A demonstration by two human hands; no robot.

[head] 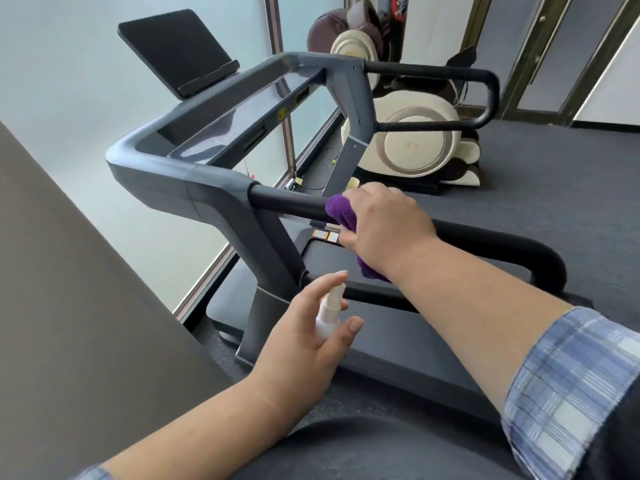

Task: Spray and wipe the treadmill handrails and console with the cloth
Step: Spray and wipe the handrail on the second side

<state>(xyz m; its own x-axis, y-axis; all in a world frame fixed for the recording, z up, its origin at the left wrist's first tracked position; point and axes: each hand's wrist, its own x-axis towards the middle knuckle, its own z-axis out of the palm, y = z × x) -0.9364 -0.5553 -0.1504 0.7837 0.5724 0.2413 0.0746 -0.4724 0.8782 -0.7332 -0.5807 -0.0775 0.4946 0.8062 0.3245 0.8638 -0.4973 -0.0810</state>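
Person stands at the side of a grey treadmill point(194, 188), both forearms reaching toward it. Right hand point(384, 223) sits on top of the near handrail point(287, 202), a black padded bar running out from the grey frame corner; its fingers are curled down over a purple cloth point(341, 211), pressing the cloth against the bar. Part of the cloth hangs below the wrist. Left hand point(308, 327) is lower and nearer the body, holding a small white spray bottle point(329, 315) upright; thumb and fingers wrap round the bottle body, and the forefinger lies up along the nozzle top. Bottle is apart from the handrail, in front of the treadmill's upright post. The console point(221, 123), a dark glossy panel, lies between the two frame arms above the near handrail, with a black tilted screen point(176, 50) mounted behind it. The far handrail point(450, 76) loops out on the opposite side. A cream and brown massage chair point(412, 133) stands beyond the treadmill on grey carpet point(554, 188). Right sleeve point(568, 386) is blue plaid, pushed up the forearm.
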